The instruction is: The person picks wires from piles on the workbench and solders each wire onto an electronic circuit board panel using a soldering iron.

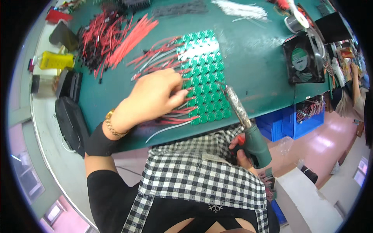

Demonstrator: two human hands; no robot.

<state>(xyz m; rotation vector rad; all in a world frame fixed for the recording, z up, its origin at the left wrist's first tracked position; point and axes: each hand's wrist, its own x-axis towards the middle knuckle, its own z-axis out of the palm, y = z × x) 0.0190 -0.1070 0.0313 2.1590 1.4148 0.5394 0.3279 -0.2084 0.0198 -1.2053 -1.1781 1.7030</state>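
Note:
A green panel of small round circuit boards [210, 95] lies on the table, with red, white and grey wires [155, 58] fanning out from its left edge. My left hand [155, 93] rests over these wires, its thumb and fingers closed together beside the panel's left edge. Red wire ends show right at its fingertips, but what it pinches is hidden. At the table's front edge my right hand [243, 155] grips a green soldering gun [256, 145]. The gun's long metal barrel slants up to the left, its thin tip over the right part of the panel.
Bundles of red and black wires [99, 39] and loose red tubing [130, 40] lie at the far left. White strips [243, 9] lie at the back. A black fan [303, 58] and a solder spool [296, 22] stand right. Blue bins [289, 122] sit below the table's edge.

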